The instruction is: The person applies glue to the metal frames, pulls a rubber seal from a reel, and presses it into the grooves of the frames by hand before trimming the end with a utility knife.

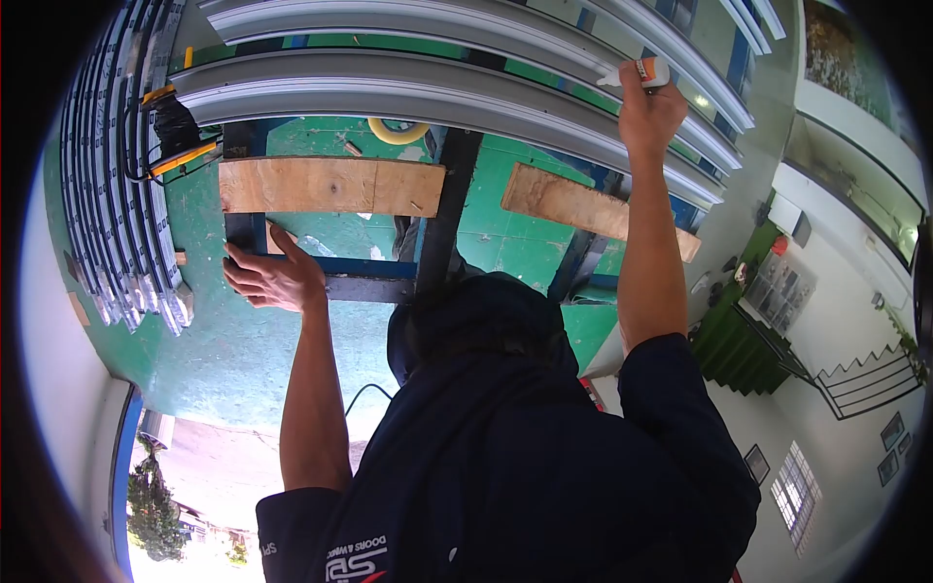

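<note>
The right hand (649, 115) is closed around a small white tube (649, 70), its nozzle on the upper edge of the long aluminium profile (437, 97) that lies across the far side of the dark steel frame (369, 287). The left hand (272, 277) rests open, fingers spread, on the frame's near rail beside a wooden board (330, 185). The bead probably goes best with light, even squeezing, the nozzle kept in the groove and the left hand bracing.

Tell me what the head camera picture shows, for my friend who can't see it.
A person's right hand holds a small white tube with an orange label against a long grey aluminium rail. Their left hand rests open on a dark blue metal frame carrying two bare wooden boards.
</note>
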A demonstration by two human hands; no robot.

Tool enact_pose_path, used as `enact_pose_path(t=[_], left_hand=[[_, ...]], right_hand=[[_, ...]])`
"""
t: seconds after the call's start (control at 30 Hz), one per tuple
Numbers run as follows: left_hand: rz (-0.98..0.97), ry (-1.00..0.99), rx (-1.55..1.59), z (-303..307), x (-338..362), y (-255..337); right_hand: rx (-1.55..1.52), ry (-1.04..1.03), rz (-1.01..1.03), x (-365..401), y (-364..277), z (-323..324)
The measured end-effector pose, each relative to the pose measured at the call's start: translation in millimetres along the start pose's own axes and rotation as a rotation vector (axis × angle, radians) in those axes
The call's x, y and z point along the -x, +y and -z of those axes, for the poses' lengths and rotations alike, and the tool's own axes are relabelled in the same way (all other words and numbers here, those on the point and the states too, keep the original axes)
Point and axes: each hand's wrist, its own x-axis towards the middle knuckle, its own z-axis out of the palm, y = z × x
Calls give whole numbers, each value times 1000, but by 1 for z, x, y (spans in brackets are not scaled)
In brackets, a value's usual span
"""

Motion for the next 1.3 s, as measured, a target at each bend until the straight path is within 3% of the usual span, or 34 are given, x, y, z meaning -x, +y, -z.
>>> enact_pose_path(t=[1.13, 1.3], left_hand=[[-5, 0, 12, 1, 1, 1], [-6, 17, 5, -2, 1, -1]], right_hand=[[-34, 9, 49, 5, -4, -2], [92, 35, 19, 1, 10, 15]])
